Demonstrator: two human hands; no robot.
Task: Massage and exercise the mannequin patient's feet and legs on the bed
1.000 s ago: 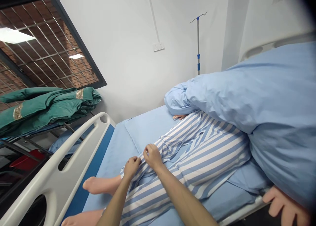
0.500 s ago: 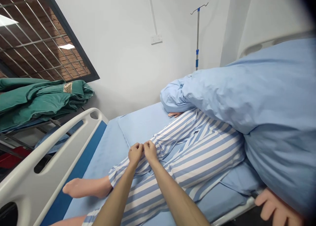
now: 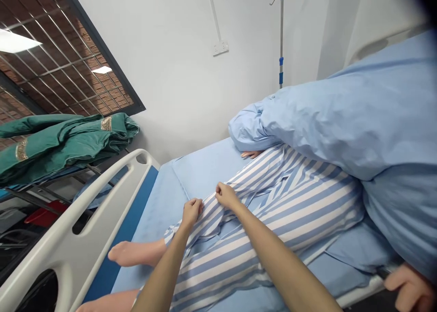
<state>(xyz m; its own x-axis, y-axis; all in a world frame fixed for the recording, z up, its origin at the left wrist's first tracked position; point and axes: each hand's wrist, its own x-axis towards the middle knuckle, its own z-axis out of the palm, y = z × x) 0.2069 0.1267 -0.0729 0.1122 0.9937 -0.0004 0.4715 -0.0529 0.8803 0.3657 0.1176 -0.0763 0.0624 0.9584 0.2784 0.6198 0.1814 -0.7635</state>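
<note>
A figure in blue-and-white striped trousers point(image 3: 307, 203) lies on the bed. My left hand point(image 3: 192, 211) is closed, pinching the fabric along the upper edge of the far trouser leg, below the knee. Further up the same leg, my right hand point(image 3: 226, 195) also has its fingers pinched on the trouser cloth. Between the two hands the fabric looks stretched. A bare foot point(image 3: 129, 253) sticks out of the far leg's cuff, and part of the near foot point(image 3: 102, 301) shows at the bottom. My forearms cover part of the near trouser leg.
A blue quilt point(image 3: 341, 116) covers the figure's upper body. The figure's hand point(image 3: 413, 287) hangs past the bed's near side. The footboard point(image 3: 68, 262) stands at the left, with green folded cloth point(image 3: 75, 141) beyond it. An IV pole point(image 3: 282, 34) rises at the back wall.
My hands, previously side by side, have moved apart along the trouser leg, the right one toward the thigh. The whole view has shifted slightly.
</note>
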